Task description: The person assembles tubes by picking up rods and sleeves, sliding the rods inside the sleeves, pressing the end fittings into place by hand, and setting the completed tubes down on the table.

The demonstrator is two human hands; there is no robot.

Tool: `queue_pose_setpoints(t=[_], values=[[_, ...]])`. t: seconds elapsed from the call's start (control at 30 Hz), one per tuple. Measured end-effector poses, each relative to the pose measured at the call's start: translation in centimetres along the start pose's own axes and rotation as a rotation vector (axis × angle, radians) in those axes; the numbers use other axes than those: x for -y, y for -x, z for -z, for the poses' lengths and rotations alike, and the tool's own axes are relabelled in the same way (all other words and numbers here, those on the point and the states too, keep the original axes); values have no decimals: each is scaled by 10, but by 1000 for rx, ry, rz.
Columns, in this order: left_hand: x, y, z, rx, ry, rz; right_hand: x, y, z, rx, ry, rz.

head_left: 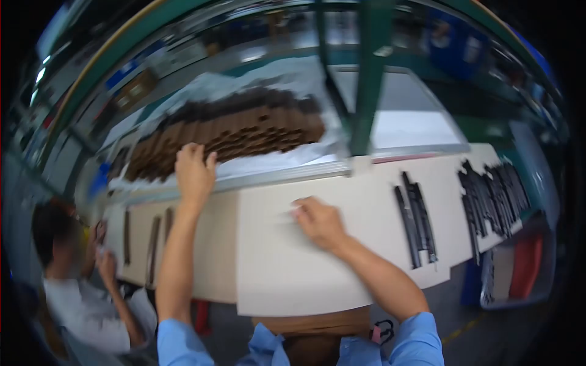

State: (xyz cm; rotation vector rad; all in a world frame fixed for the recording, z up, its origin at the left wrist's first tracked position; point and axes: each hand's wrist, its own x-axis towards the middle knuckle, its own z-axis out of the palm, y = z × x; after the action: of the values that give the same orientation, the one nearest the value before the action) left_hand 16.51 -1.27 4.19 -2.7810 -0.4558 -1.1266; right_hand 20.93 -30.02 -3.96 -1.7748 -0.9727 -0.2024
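Observation:
My left hand (195, 171) reaches over the near edge of a pile of brown tubes (244, 131), its thumb apart from the fingers. No tube shows clearly between them. Above the white board (281, 262) on the bench is my right hand (320, 224), thumb and fingertips drawn together. Blur hides whatever they may pinch. Several thin black rods (415, 219) lie to the right of this hand. On the tan board at left, a few brown strips (152, 250) rest apart from each other.
A green post (369, 79) rises behind the bench beside a metal rail (287, 177). More black rods (491, 198) lie at far right, above a grey bin (519, 262) with red contents. At left a person in white (91, 305) holds their hands near the bench.

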Motion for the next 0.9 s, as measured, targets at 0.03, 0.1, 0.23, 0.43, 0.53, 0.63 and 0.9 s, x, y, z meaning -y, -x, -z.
queue_pose_setpoints(t=[0.03,0.1,0.23,0.43,0.53,0.63,0.9], values=[[-12,-19,-13,49,-34,-25,1,1,0,28,24,25],[-23,-49,-41,109,-98,-148,-1,2,2,59,25,27],[-29,-69,-74,465,-264,-194,-7,1,2,132,31,-38],[-24,-61,-84,237,-221,-211,-16,3,-6,103,56,51],[-28,-52,-55,159,-94,-114,-16,4,-5,101,41,45],[-26,-35,-16,41,29,-21,-13,1,0,73,43,41],[-20,122,83,215,1648,750,-9,6,55,-326,132,61]])
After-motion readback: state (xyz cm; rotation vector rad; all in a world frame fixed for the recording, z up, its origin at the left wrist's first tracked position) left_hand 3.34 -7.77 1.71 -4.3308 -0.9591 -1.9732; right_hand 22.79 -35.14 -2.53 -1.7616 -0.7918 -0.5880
